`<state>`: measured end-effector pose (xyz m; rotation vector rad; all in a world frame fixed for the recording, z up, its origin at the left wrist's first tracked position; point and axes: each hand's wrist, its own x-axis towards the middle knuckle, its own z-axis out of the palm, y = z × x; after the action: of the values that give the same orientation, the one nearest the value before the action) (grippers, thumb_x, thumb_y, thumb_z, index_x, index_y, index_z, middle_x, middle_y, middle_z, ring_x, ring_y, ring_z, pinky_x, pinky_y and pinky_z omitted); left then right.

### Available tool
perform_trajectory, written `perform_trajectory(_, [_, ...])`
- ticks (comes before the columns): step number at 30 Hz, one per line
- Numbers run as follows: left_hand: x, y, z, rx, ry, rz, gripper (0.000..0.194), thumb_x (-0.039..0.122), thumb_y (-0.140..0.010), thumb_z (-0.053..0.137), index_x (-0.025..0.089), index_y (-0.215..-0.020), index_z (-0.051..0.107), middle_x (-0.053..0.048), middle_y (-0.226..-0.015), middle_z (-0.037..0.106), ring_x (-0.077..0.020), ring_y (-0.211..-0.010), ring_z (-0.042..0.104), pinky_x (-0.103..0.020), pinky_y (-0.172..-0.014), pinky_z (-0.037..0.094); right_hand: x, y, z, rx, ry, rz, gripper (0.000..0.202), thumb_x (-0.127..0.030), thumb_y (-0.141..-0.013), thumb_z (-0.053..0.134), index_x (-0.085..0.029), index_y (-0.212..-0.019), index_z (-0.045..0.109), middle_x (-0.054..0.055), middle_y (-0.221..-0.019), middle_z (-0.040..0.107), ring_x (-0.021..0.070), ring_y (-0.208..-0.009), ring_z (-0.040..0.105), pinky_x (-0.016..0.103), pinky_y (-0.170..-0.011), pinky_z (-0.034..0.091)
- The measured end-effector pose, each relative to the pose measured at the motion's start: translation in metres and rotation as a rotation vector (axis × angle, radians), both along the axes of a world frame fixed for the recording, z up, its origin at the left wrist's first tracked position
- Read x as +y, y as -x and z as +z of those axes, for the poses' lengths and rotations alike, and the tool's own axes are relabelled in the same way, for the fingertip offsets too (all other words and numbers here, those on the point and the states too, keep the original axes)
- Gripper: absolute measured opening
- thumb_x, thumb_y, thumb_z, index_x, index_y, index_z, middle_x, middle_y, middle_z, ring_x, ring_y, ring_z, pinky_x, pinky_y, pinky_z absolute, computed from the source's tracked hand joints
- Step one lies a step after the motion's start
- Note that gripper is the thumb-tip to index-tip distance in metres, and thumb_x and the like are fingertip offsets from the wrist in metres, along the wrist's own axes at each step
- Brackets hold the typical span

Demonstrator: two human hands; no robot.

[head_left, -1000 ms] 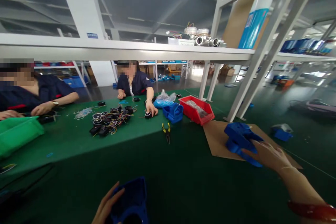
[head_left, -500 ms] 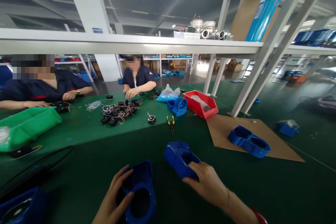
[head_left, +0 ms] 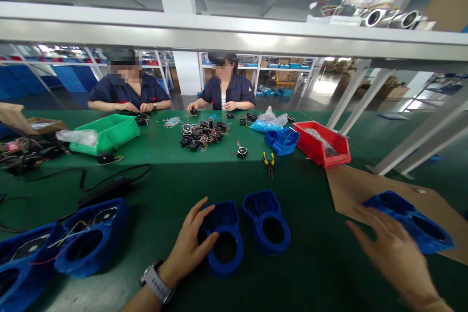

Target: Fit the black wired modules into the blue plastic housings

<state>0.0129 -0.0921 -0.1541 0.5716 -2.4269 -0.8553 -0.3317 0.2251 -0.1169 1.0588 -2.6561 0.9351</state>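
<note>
Fingers spread, my left hand (head_left: 190, 241) rests along the left edge of a blue plastic housing (head_left: 237, 248) with a round opening. Just right of it, a second blue housing (head_left: 281, 239) lies on the green table, touched by neither hand. My right hand (head_left: 395, 248), smeared by motion, is at the near left side of another blue housing (head_left: 429, 235), which lies on brown cardboard (head_left: 345, 187). Its fingers are apart and hold nothing I can see; whether they touch that housing I cannot tell.
Yellow-handled pliers (head_left: 269, 165) and a small black fan (head_left: 242, 152) lie ahead. Beyond are a heap of wired fans (head_left: 201, 135), a red bin (head_left: 321, 144) and a green bin (head_left: 113, 134). Housings with fans (head_left: 91, 239) stand left. A shelf beam (head_left: 234, 34) crosses above; two co-workers sit opposite.
My right hand has let go of the second housing, which now lies beside the first, and has moved right to the one on the cardboard. The view has turned left.
</note>
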Motion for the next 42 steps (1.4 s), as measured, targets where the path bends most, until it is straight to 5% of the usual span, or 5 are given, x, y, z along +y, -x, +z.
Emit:
perform_trajectory(6, [0.029,0.041,0.041,-0.105,0.279,-0.444,0.05,0.025,-0.089,0.054,0.03,-0.136,0.041,-0.003,-0.143,0.044,-0.0231,-0.135,0.036,-0.053,-0.114,0.025,0.07,0.134,0.003,0.284,-0.23,-0.215,0.055,-0.077,-0.052,0.059,-0.032,-0.082,0.064,0.02,-0.098,0.063,0.0578,-0.114,0.044,0.077,-0.084,0.032])
perform_trajectory(13, [0.042,0.084,0.052,-0.289,0.228,-0.552,0.066,0.04,-0.084,0.062,0.029,-0.142,0.034,-0.009,-0.139,0.047,-0.0303,-0.131,0.04,-0.064,-0.11,0.02,0.048,0.1,0.032,0.205,-0.272,-0.118,0.037,-0.058,-0.085,0.041,-0.027,-0.077,0.06,0.014,-0.068,0.065,0.0305,-0.058,0.064,0.045,-0.054,0.046])
perform_trajectory(28, [0.021,0.026,0.062,-0.357,0.173,-0.464,0.059,0.028,-0.08,0.065,0.03,-0.135,0.042,-0.005,-0.123,0.054,-0.0227,-0.116,0.052,-0.06,-0.113,0.015,-0.136,-0.065,0.009,-0.147,-0.317,0.525,0.023,-0.043,-0.086,0.054,-0.021,-0.092,0.05,0.012,-0.13,0.049,0.0267,-0.12,0.047,0.047,-0.101,0.039])
perform_trajectory(35, [0.002,-0.005,0.061,-0.342,0.096,-0.417,0.059,0.036,-0.076,0.071,0.03,-0.13,0.048,-0.003,-0.115,0.057,-0.0218,-0.108,0.057,-0.056,-0.115,0.016,-0.158,-0.061,0.069,-0.487,-0.602,0.912,0.03,-0.05,-0.089,0.053,-0.021,-0.086,0.06,0.002,-0.092,0.064,0.0175,-0.085,0.059,0.03,-0.075,0.047])
perform_trajectory(42, [-0.002,-0.006,0.052,-0.319,0.135,-0.425,0.049,0.04,-0.082,0.068,0.032,-0.127,0.049,-0.001,-0.111,0.059,-0.0197,-0.106,0.058,-0.053,-0.114,0.018,-0.324,-0.005,0.061,-0.078,-0.585,0.386,0.05,-0.049,-0.093,0.044,-0.016,-0.131,0.044,0.013,-0.111,0.064,0.0258,-0.102,0.061,0.036,-0.086,0.044])
